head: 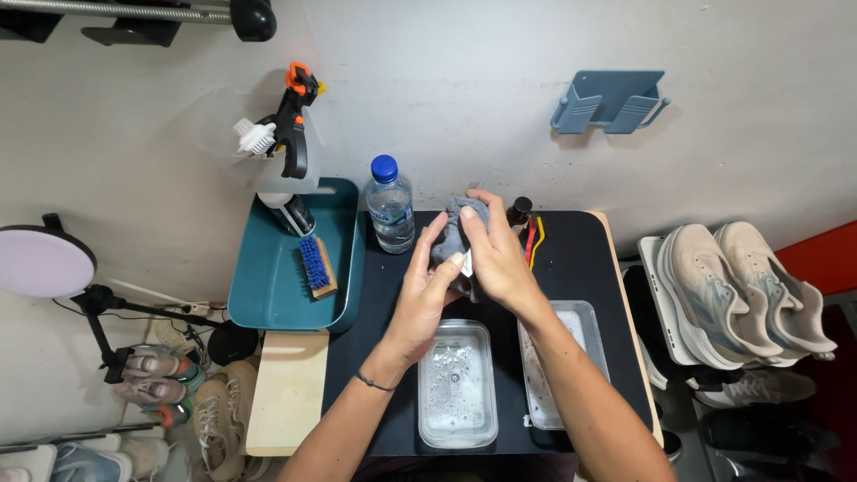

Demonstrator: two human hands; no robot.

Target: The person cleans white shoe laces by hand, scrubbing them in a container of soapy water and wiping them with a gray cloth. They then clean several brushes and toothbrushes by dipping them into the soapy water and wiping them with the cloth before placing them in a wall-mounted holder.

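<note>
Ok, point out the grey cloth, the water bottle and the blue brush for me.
grey cloth (457, 225): head view, on the bunched fabric between both hands.
water bottle (391, 212): head view, on the clear body below the blue cap.
blue brush (314, 262): head view, on the blue bristles, in the teal tray.

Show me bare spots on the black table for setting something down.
Black table: bare at its back right, right of the red and yellow tools; also left of the soapy tub. Crowded: the middle, with both hands, the cloth and both tubs.
</note>
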